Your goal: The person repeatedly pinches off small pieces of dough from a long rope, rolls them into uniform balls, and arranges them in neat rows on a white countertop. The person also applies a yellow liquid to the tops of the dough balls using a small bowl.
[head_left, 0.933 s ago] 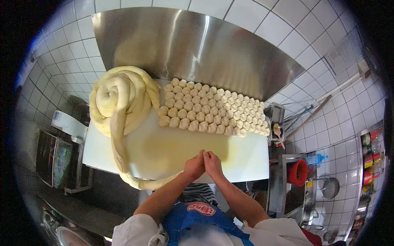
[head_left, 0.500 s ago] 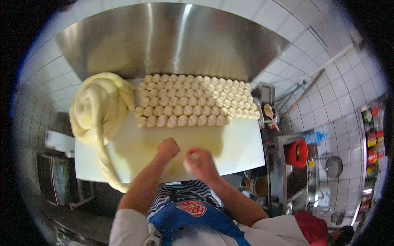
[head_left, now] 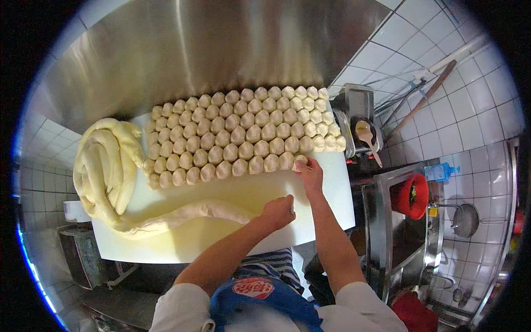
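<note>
Open board (head_left: 336,191) at right — dough balls (head_left: 230,152) bar the back, dough rope (head_left: 188,213) left.

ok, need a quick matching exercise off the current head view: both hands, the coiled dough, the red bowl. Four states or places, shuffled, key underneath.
1. left hand
2. right hand
3. coiled dough
4. red bowl

A. beyond the right edge of the white board
B. fingers on a dough piece at the right end of the front row
C. on the board's left end
D. closed, at the dough rope

Pairs: 1-D, 2-B, 3-C, 4-A
</note>
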`<move>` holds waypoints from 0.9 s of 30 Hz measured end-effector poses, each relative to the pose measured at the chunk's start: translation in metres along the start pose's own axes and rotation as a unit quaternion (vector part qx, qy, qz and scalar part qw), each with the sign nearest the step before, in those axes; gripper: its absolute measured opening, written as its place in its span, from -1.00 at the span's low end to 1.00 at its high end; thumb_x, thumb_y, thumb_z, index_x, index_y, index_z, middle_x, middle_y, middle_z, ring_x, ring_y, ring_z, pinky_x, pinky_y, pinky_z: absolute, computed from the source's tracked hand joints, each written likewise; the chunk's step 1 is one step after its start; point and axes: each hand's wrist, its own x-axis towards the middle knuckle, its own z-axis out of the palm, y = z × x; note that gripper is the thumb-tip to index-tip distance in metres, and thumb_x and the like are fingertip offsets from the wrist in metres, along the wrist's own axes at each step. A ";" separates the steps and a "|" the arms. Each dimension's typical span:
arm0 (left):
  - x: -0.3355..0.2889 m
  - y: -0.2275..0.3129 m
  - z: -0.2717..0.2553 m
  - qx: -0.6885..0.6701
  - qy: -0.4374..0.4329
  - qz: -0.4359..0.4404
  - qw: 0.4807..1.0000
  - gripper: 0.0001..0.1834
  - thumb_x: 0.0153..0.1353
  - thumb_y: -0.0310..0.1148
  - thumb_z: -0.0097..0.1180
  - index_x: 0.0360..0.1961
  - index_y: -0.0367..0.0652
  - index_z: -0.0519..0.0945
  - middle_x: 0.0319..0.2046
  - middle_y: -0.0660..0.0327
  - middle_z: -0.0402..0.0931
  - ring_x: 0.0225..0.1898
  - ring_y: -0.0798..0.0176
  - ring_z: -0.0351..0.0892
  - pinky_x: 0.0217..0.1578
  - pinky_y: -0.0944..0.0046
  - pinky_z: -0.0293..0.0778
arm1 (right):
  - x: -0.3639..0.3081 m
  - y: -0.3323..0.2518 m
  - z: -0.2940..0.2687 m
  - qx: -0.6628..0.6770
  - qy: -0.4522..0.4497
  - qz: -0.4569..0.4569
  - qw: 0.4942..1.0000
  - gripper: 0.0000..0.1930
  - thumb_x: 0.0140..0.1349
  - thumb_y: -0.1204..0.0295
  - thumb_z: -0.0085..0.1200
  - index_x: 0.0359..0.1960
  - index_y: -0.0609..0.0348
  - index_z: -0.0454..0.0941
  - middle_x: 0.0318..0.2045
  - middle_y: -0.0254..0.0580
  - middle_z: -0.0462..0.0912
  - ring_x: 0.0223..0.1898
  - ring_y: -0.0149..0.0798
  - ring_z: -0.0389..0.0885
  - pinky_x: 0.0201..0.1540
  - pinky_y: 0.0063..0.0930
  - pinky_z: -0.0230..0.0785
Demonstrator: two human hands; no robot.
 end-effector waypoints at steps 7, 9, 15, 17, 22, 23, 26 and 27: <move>0.021 -0.026 0.042 -0.015 -0.003 -0.081 0.997 -0.40 0.08 0.03 0.40 -0.08 -0.20 0.46 -0.16 -0.11 0.62 -0.11 -0.24 0.64 -0.07 -0.17 0.54 | 0.013 -0.024 0.001 -0.268 -0.007 -0.085 0.960 -0.52 0.27 0.14 0.21 0.05 0.29 0.62 0.08 0.35 0.54 0.16 0.19 0.51 0.17 -0.02 0.38; 0.003 -0.021 0.034 -0.030 0.044 -0.010 0.999 -0.28 0.06 0.04 0.42 0.08 -0.19 0.42 -0.04 -0.13 0.56 -0.04 -0.25 0.62 -0.02 -0.17 0.54 | -0.026 -0.019 -0.007 -0.338 0.009 -0.222 0.915 -0.52 0.32 0.10 0.13 0.08 0.23 0.62 0.11 0.37 0.53 0.15 0.21 0.52 0.14 -0.02 0.40; -0.065 -0.048 0.029 0.041 0.024 0.054 0.997 -0.01 0.06 0.02 0.43 0.39 -0.15 0.18 0.15 -0.16 0.48 0.09 -0.25 0.57 0.04 -0.12 0.55 | -0.166 -0.001 0.006 -0.205 -0.109 0.031 0.972 -0.56 0.42 0.13 0.02 -0.02 0.31 0.67 -0.18 0.18 0.72 -0.12 0.04 0.68 -0.01 -0.17 0.48; -0.073 -0.042 0.036 -0.032 0.073 0.060 0.995 -0.08 0.11 0.00 0.40 0.36 -0.16 0.19 0.10 -0.16 0.53 0.05 -0.24 0.61 -0.01 -0.10 0.58 | -0.186 -0.008 0.006 -0.179 -0.053 0.004 0.982 -0.56 0.42 0.14 0.02 -0.09 0.35 0.68 -0.26 0.12 0.74 -0.21 -0.06 0.70 -0.07 -0.22 0.50; -0.062 0.031 0.043 -0.062 0.020 0.046 0.997 -0.16 0.21 -0.06 0.28 0.37 -0.20 0.15 -0.09 -0.13 0.66 -0.10 -0.26 0.68 -0.14 -0.08 0.62 | -0.206 -0.050 -0.050 -0.307 0.079 -0.119 0.941 -0.59 0.42 0.18 0.04 -0.16 0.39 0.66 -0.33 0.07 0.74 -0.29 -0.14 0.70 -0.16 -0.22 0.51; -0.062 0.043 0.042 -0.067 0.016 0.027 0.997 -0.18 0.23 -0.08 0.28 0.36 -0.18 0.16 -0.12 -0.13 0.67 -0.11 -0.29 0.68 -0.14 -0.09 0.62 | -0.202 -0.059 -0.061 -0.329 0.068 -0.110 0.936 -0.61 0.41 0.20 0.06 -0.17 0.38 0.67 -0.33 0.02 0.74 -0.30 -0.18 0.69 -0.17 -0.26 0.51; -0.066 0.049 0.036 -0.080 0.108 0.154 0.979 -0.07 0.16 -0.16 0.34 0.43 -0.19 0.08 0.01 -0.13 0.62 0.00 -0.25 0.65 -0.09 -0.09 0.61 | -0.191 -0.071 -0.074 -0.079 0.072 0.006 0.994 -0.71 0.38 0.30 0.13 -0.20 0.33 0.70 -0.32 -0.18 0.75 -0.32 -0.34 0.66 -0.22 -0.40 0.52; -0.067 0.044 0.036 -0.075 0.163 0.211 0.961 -0.05 0.15 -0.18 0.35 0.44 -0.19 0.07 0.04 -0.13 0.60 0.02 -0.24 0.64 -0.08 -0.09 0.61 | -0.185 -0.070 -0.071 -0.108 0.066 0.028 0.992 -0.71 0.38 0.31 0.12 -0.20 0.34 0.70 -0.32 -0.17 0.75 -0.32 -0.34 0.66 -0.20 -0.41 0.52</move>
